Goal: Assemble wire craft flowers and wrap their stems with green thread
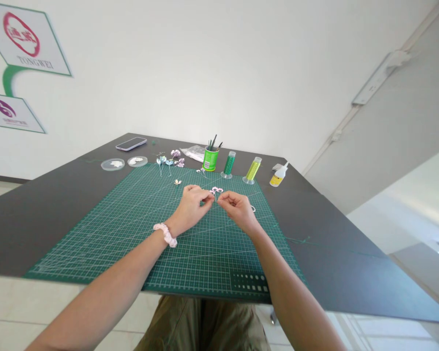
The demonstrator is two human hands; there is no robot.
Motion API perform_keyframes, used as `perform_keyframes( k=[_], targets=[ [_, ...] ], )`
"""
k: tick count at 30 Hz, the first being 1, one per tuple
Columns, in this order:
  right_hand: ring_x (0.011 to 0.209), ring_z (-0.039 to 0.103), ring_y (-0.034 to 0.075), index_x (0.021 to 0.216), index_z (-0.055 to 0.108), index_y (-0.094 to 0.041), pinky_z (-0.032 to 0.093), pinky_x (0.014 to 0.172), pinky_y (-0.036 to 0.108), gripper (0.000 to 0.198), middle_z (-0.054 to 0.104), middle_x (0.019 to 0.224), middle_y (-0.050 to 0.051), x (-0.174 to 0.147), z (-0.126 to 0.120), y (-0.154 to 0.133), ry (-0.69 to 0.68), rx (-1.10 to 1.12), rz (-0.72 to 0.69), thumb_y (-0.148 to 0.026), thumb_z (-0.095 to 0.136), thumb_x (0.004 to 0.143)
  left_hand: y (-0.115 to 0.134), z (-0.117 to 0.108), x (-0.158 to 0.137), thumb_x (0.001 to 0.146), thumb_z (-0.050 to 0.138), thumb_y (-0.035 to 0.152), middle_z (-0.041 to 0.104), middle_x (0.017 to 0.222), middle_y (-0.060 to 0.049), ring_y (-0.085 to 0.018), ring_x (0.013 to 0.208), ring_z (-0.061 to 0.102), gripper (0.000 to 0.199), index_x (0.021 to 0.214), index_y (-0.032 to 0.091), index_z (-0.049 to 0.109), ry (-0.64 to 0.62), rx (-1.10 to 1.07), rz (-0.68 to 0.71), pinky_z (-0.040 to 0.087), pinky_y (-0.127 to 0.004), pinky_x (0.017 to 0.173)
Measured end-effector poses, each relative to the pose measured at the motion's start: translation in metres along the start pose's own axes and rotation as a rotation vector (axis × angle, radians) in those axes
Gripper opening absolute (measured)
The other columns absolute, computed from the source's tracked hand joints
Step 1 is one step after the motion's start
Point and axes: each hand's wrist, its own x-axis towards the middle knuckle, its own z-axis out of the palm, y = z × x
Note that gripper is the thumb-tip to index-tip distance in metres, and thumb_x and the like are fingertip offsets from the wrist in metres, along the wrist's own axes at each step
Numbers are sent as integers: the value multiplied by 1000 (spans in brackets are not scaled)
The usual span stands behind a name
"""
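"TONGWEI," reads a wall sign (27, 39) — while at the table the left hand (194, 204) pinches a pink flower (217, 189) over a green cutting mat (128, 219), the right hand (237, 208) beside it, fingertips together (what's between, I can't tell); a yellow-labelled bottle (279, 175) stands beyond.

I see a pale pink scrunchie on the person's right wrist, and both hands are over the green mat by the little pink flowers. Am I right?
Almost! The scrunchie is on the left wrist, not the right; the head view shows it. The rest of what you said is correct.
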Motion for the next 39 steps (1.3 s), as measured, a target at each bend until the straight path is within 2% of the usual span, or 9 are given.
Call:
perform_keyframes(
  k=[7,14,27,39],
  targets=[
    [42,30,8,67,56,-20,24,43,24,23,36,47,-7,0,-1,0,33,6,-38,-40,62,77,2,1,-2,83,56,13,64,66,4,-14,67,57,12,74,19,60,-75,-9,88,37,-38,91],
    [42,32,9,69,56,-20,24,44,24,20,37,47,-7,2,-2,2,17,-25,2,-38,62,76,3,1,-2,84,58,15,63,64,5,-13,66,56,13,72,20,60,-66,-73,123,38,-36,90],
    [44,32,8,68,56,-19,23,43,24,20,37,50,-7,0,0,1,-71,-27,33,-37,60,76,1,1,0,86,54,16,63,64,3,-15,70,56,17,70,19,61,0,9,-36,38,-37,89],
    [42,31,8,69,56,-19,24,44,24,20,36,46,-8,3,-1,3,8,-34,-23,-37,60,77,2,1,-2,84,56,14,63,67,4,-13,67,55,12,74,19,60,-87,-21,94,37,-37,91]
  ],
)
